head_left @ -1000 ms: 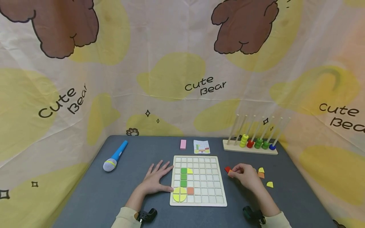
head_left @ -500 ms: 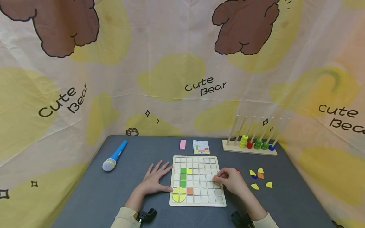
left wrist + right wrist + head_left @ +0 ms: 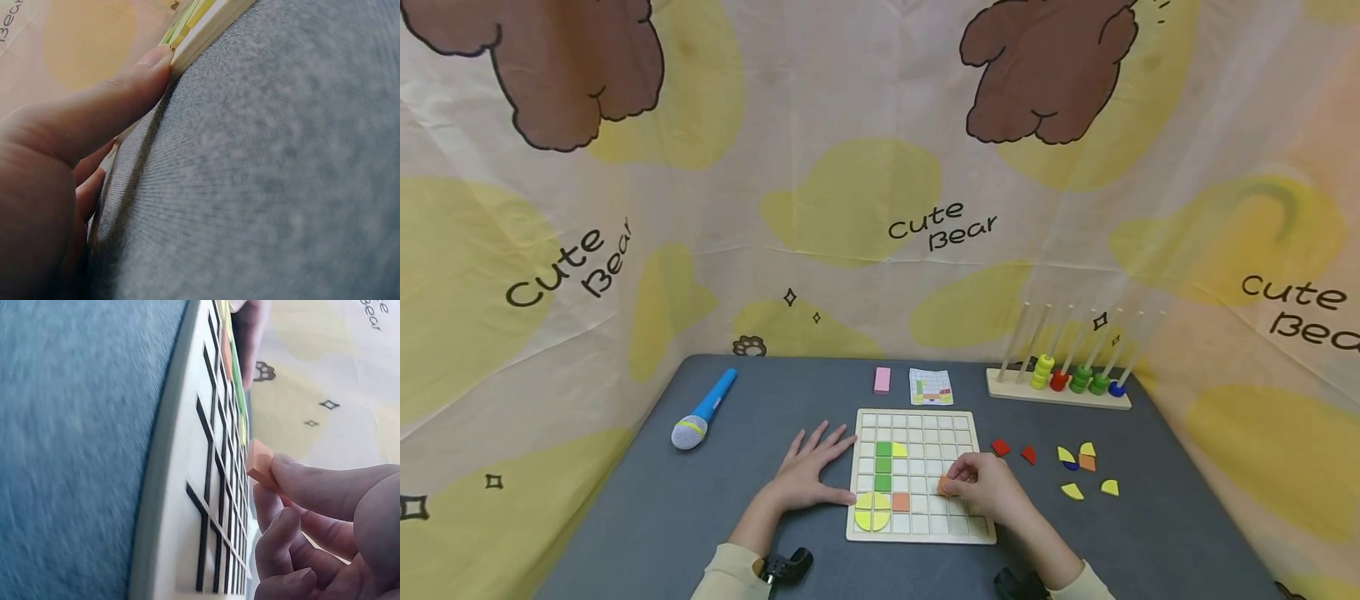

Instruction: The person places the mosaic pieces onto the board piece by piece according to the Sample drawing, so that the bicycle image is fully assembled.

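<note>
The right hand (image 3: 988, 485) is pinching an orange block (image 3: 259, 459) between thumb and fingertip; the block is apparently hovering just above the gridded board (image 3: 925, 539), which is lying beneath the grip. The left hand (image 3: 808, 479) is spreading its fingers well to the left of the pinch, touching the board's left edge with thumb and fingertips and grasping nothing. Between the 2 hands, 1 orange square (image 3: 901, 502) is occupying a cell left of the pinch, with 3 green squares (image 3: 883, 467) lying farther left. Beyond the grip and to its right, 2 red pieces (image 3: 1001, 447) are resting on the table (image 3: 647, 517).

Probable faults: the block could be catching on a cell border if the pinch is releasing it askew; it could be entering a neighbouring cell, because the fingers are masking those beneath; the board could be sliding if the left hand is bracing too lightly.
</note>
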Demonstrator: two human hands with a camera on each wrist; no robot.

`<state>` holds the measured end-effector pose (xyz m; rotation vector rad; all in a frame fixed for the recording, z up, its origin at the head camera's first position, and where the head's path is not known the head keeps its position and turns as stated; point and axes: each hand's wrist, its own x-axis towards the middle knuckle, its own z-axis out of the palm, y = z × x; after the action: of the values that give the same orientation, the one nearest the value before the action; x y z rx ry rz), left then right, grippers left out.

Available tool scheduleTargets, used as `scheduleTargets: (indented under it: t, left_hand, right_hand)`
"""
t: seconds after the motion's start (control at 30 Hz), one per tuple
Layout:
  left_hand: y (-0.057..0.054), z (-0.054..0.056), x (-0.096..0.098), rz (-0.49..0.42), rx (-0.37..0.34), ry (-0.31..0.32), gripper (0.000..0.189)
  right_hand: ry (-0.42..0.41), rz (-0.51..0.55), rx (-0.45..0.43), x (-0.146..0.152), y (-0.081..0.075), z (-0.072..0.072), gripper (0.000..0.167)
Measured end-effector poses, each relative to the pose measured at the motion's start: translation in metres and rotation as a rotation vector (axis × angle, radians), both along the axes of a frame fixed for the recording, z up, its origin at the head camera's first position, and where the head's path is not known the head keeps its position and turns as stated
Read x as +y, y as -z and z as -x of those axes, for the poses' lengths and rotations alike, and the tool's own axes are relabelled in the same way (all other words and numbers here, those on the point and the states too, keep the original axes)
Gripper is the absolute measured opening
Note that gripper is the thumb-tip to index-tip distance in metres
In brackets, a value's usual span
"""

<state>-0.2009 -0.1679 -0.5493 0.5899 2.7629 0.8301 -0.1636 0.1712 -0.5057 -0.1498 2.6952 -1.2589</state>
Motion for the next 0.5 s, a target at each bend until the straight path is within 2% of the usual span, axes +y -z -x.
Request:
scheduleTargets:
  t: [0.17,0.5]
  left_hand:
    - [0.0,0.0,0.001,-0.004,0.016,0.001,0.103]
    - [-0.002,-0.002,0.002,-0.006,0.011,0.0,0.103]
  right_hand:
    - [-0.066,0.003,0.041,-0.006,0.004,-0.001,0.015]
    - [-0.131,-0.01,0.02,-0.015,0.011,-0.005,0.015]
